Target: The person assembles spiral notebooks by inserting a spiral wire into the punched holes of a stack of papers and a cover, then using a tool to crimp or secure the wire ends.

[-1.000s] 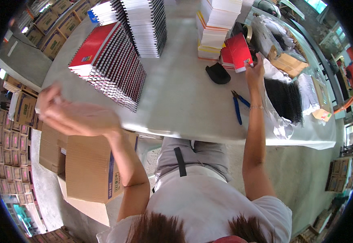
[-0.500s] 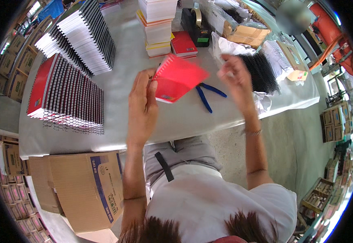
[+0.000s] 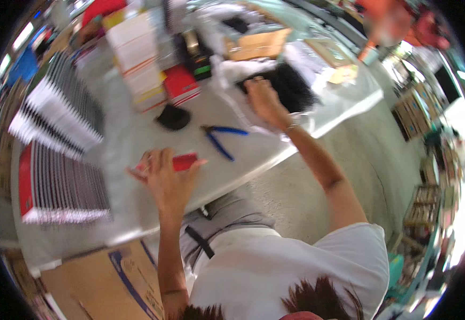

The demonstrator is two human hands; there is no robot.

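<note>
My left hand [image 3: 169, 173] is closed around a small red notebook [image 3: 185, 161], tilted nearly edge-on and partly hidden by the fingers. At the pile of black plastic binding coils [image 3: 291, 88] is my right hand [image 3: 264, 101], its fingers bent together against the pile's left side. Blur hides whether a coil is between them. Blue-handled pliers [image 3: 223, 141] lie spread on the table between my hands. Beyond my left hand sits a dark rounded object [image 3: 173, 117], its kind unclear.
Stacks of spiral-bound notebooks [image 3: 67, 184] stand at the table's left. Farther back are a tall stack of unbound pads [image 3: 136, 58], a red notebook [image 3: 180, 85] and a black tape dispenser [image 3: 196, 56]. A cardboard box [image 3: 93, 280] stands below the near left edge.
My view has turned. My left hand has lowered the red notebook toward the near edge and tilted it. My right hand has moved from the air onto the coil pile. The dark rounded object now shows.
</note>
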